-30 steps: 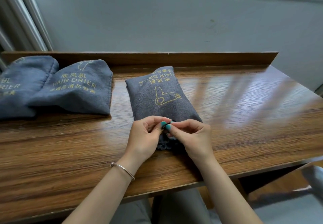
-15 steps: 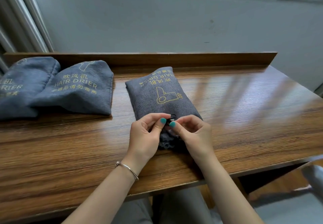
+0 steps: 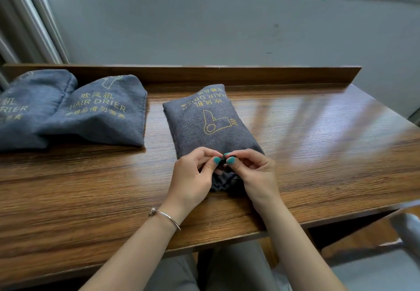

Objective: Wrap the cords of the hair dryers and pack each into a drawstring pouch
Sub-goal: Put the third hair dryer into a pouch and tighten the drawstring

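Observation:
A full grey drawstring pouch (image 3: 209, 118) with a yellow hair dryer print lies in the middle of the wooden table (image 3: 91, 184), its gathered mouth toward me. My left hand (image 3: 193, 177) and my right hand (image 3: 252, 172) meet at that mouth. Thumb and fingertips of both pinch the black drawstring (image 3: 223, 157) between them. The bunched mouth fabric sits under my palms, mostly hidden. No hair dryer or cord is visible.
Two more stuffed grey pouches marked HAIR DRIER lie at the far left, one (image 3: 106, 111) overlapping the other (image 3: 29, 106). A low wooden back ledge (image 3: 204, 73) runs along the wall. A chair seat (image 3: 375, 259) shows at the lower right below the table edge.
My hands stay at the pouch mouth with small finger movements on the drawstring. The pouches have not moved.

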The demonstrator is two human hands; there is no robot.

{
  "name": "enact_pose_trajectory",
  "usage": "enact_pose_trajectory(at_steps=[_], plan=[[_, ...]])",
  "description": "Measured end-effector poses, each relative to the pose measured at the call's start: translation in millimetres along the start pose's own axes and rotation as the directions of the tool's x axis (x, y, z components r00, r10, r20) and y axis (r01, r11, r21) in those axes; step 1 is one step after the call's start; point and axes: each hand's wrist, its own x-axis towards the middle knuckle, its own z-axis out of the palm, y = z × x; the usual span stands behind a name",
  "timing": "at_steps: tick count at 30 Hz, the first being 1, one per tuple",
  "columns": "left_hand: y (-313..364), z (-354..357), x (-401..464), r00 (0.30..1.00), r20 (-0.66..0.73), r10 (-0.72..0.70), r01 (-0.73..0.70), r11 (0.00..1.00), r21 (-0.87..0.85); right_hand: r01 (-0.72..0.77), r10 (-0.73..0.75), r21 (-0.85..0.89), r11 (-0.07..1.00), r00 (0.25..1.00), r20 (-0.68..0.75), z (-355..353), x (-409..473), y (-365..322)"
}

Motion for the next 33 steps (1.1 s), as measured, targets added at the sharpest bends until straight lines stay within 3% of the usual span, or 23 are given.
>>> enact_pose_trajectory(at_steps=[4,8,11,14,21,25,28,33], plan=[[-1.7,-2.7,1.6,0.995,-0.1,0.013,-0.008,0.999,0.053,0.052,-0.029,-0.127,0.991,0.984,0.175,-5.3,-0.1,2.7],[-3.1,-4.8,2.8,0.99,-0.137,0.035,-0.023,0.996,0.089,0.055,0.001,-0.322,0.945,0.985,0.171,-3.7,-4.1,5.8],[-4.5,-7.1,2.9,0.99,-0.137,0.031,-0.02,0.996,0.082,0.095,-0.025,-0.36,0.928,0.981,0.195,-2.1,-8.9,2.2],[-3.0,-6.5,2.2,0.993,-0.11,0.044,-0.036,0.996,0.08,0.148,-0.094,-0.421,0.895,0.985,0.145,-0.3,-11.6,-1.5],[-2.3,-3.8,-3.5,0.977,-0.11,0.182,-0.158,0.966,0.203,0.038,-0.09,-0.488,0.872,0.993,-0.083,3.0,-12.0,-2.6],[-1.0,-3.8,-6.9,0.956,-0.125,0.264,-0.235,0.949,0.21,0.133,-0.193,-0.588,0.798,0.98,-0.04,7.6,-15.0,-0.4],[2.0,-2.5,-7.5,0.943,-0.148,0.299,-0.261,0.938,0.227,0.142,-0.184,-0.581,0.802,0.983,-0.014,5.5,-14.3,-1.0],[0.3,-2.7,-5.8,0.93,-0.159,0.332,-0.285,0.922,0.262,0.078,-0.081,-0.301,0.95,0.997,0.004,3.4,-14.5,-7.5]])
